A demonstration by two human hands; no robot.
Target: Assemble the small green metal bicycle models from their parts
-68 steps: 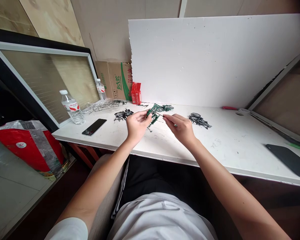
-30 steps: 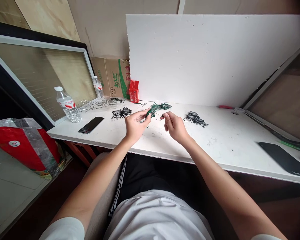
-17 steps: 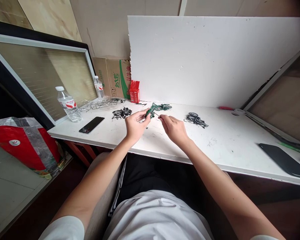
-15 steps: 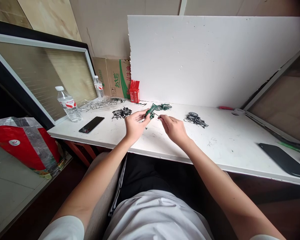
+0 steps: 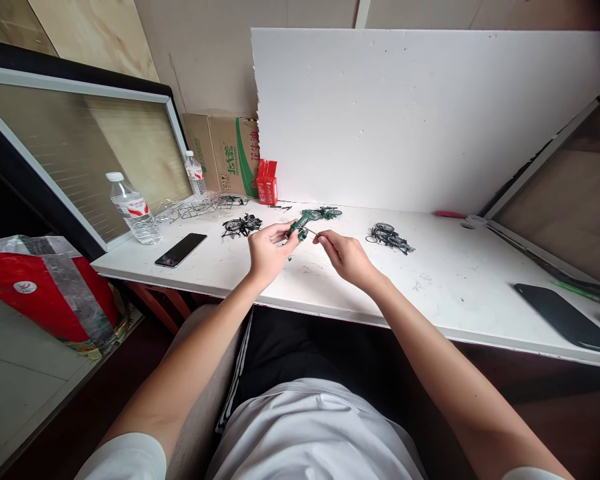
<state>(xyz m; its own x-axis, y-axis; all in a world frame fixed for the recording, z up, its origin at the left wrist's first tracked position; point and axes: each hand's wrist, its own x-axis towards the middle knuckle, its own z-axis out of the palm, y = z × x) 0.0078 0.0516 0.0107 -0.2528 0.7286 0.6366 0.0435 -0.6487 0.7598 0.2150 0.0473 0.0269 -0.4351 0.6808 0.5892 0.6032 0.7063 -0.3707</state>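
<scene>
A: What is furthest left?

B: A red bag, low down beyond the end of the white table. On the table, a water bottle stands near the corner, and a phone lies flat beside it.

A: And further along?

B: A second bottle stands farther back, then a cardboard box. In front of the box lies a black toy bike, and a small red carton stands behind that.

A: Where is the left hand?

B: Just right of that bike, with its thumb and fingers pinched together on a green toy part.

A: So the green part is between the two hands?

B: Yes, its far end overlapping a green toy bike in the view; whether those two touch cannot be told.

A: And the right hand?

B: Its thumb and forefinger are closed on a thin rod that points left toward the green part. Whether the tip touches is too small to tell.

A: Beyond that?

B: Another black bike lies near the right hand, and a flat black object is far right, by the front edge.
</scene>
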